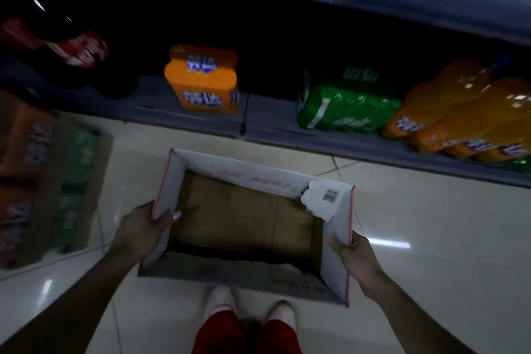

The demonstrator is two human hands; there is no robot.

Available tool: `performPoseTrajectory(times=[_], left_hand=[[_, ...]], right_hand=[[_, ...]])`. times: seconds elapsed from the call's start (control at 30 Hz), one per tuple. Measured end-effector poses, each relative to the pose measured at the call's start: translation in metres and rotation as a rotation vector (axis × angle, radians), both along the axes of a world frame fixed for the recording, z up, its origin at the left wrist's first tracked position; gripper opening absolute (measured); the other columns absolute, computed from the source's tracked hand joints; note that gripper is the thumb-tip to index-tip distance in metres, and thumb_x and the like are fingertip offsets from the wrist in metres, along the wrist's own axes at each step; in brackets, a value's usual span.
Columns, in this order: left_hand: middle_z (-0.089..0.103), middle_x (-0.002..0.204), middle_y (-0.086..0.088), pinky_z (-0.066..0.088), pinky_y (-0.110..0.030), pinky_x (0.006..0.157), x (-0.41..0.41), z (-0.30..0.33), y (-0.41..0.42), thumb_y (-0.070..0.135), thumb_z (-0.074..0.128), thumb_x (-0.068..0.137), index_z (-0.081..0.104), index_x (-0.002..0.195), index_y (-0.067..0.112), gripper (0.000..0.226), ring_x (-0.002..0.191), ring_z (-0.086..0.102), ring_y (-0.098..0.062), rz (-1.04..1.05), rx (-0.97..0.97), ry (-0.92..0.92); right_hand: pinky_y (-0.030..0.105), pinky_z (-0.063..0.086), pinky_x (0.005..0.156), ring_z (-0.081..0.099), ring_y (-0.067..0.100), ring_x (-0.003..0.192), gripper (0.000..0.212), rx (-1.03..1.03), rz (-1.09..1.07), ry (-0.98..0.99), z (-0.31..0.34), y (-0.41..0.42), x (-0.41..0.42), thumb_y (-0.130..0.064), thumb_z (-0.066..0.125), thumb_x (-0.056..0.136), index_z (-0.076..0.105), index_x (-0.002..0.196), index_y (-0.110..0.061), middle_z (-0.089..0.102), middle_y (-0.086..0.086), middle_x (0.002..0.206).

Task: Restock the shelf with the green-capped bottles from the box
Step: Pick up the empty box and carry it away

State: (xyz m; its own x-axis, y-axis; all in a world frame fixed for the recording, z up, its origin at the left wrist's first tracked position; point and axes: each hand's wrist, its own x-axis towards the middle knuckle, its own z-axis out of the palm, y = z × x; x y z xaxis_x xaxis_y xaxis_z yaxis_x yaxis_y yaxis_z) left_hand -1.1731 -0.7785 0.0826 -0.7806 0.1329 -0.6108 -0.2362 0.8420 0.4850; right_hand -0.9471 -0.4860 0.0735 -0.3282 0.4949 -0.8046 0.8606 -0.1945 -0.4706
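Gripping the box point(247, 221) by its left wall, the left hand point(143, 228) hooks its thumb inside; the bare-bottomed box hangs above the tiled floor point(431, 238) before the shelf point(287, 126), and the right hand point(355, 256) clamps its fingers around the right wall.

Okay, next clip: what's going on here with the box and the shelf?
A person stands in front of a low shop shelf, holding a cardboard box by its two short ends, the left hand on one wall and the right hand on the other. The box is open and empty; only its brown bottom shows. On the shelf sit an orange pack, a green pack and orange bottles.
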Motion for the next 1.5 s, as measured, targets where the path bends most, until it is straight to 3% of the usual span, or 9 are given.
performPoseTrajectory(times=[0.13,0.23,0.37,0.67,0.9,1.03,1.17,1.33,1.5], left_hand=[[0.066,0.115,-0.022,0.047,-0.036,0.078,0.010,0.109,-0.013,0.032,0.068,0.083,0.061,0.120,0.003,0.048,0.099,0.062,-0.037,0.061,0.001,0.012],[0.067,0.104,-0.023,0.041,-0.032,0.068,0.024,0.191,-0.026,0.029,0.069,0.082,0.061,0.120,0.000,0.049,0.083,0.058,-0.029,0.152,0.021,0.063],[0.062,0.121,-0.026,0.040,-0.034,0.080,0.049,0.283,-0.056,0.030,0.069,0.082,0.056,0.125,0.000,0.054,0.107,0.059,-0.040,0.230,0.065,0.097],[0.062,0.122,-0.024,0.046,-0.042,0.086,0.115,0.425,-0.153,0.035,0.067,0.082,0.055,0.128,0.005,0.056,0.109,0.058,-0.041,0.467,0.084,0.114],[0.066,0.109,-0.025,0.049,-0.034,0.072,0.179,0.463,-0.269,0.023,0.066,0.085,0.060,0.117,-0.006,0.043,0.087,0.060,-0.031,0.734,0.129,0.097],[0.067,0.096,-0.016,0.047,-0.031,0.065,0.217,0.472,-0.349,0.020,0.067,0.085,0.064,0.110,-0.006,0.036,0.083,0.062,-0.028,0.890,0.150,0.106],[0.070,0.106,-0.018,0.049,-0.037,0.079,0.259,0.475,-0.425,0.031,0.067,0.084,0.065,0.110,0.005,0.037,0.096,0.064,-0.033,1.053,0.108,0.080],[0.070,0.088,-0.012,0.042,-0.029,0.061,0.308,0.474,-0.501,0.032,0.070,0.081,0.069,0.100,0.007,0.031,0.080,0.062,-0.023,1.263,0.086,0.101],[0.069,0.073,-0.010,0.042,-0.031,0.061,0.323,0.469,-0.569,0.036,0.067,0.083,0.067,0.080,0.010,0.026,0.070,0.062,-0.023,1.446,0.092,0.070]], right_hand=[[0.043,0.049,0.096,0.061,0.028,0.104,0.042,0.032,0.081,0.037,0.107,0.012,-0.018,-0.025,0.064,0.086,0.057,0.124,-0.009,0.064,0.010,0.121],[0.035,0.049,0.086,0.060,0.023,0.097,0.040,0.045,0.179,0.088,0.189,0.015,-0.034,-0.026,0.064,0.086,0.058,0.122,-0.012,0.064,0.008,0.116],[0.036,0.050,0.087,0.062,0.024,0.098,0.038,0.071,0.273,0.133,0.286,0.006,-0.049,-0.027,0.064,0.086,0.059,0.121,-0.014,0.065,0.006,0.113],[0.037,0.055,0.081,0.067,0.022,0.088,0.016,0.033,0.477,0.207,0.422,-0.072,-0.063,-0.025,0.066,0.084,0.063,0.099,-0.022,0.070,0.008,0.103],[0.029,0.052,0.064,0.067,0.016,0.076,0.014,0.052,0.754,0.217,0.459,-0.193,-0.100,-0.024,0.067,0.082,0.066,0.096,-0.021,0.069,-0.005,0.080],[0.024,0.045,0.052,0.065,0.011,0.075,0.015,0.020,0.931,0.238,0.471,-0.286,-0.119,-0.020,0.063,0.085,0.064,0.100,-0.020,0.069,-0.005,0.083],[0.022,0.046,0.053,0.065,0.012,0.077,0.019,-0.032,1.094,0.243,0.474,-0.383,-0.130,-0.020,0.062,0.087,0.062,0.106,-0.019,0.069,0.003,0.094],[0.031,0.050,0.080,0.064,0.026,0.098,0.030,-0.078,1.306,0.220,0.474,-0.498,-0.145,-0.021,0.060,0.088,0.061,0.116,-0.012,0.068,0.010,0.110],[0.028,0.042,0.082,0.053,0.015,0.091,0.030,-0.057,1.502,0.252,0.475,-0.602,-0.177,-0.025,0.060,0.089,0.056,0.115,-0.013,0.057,-0.002,0.097]])
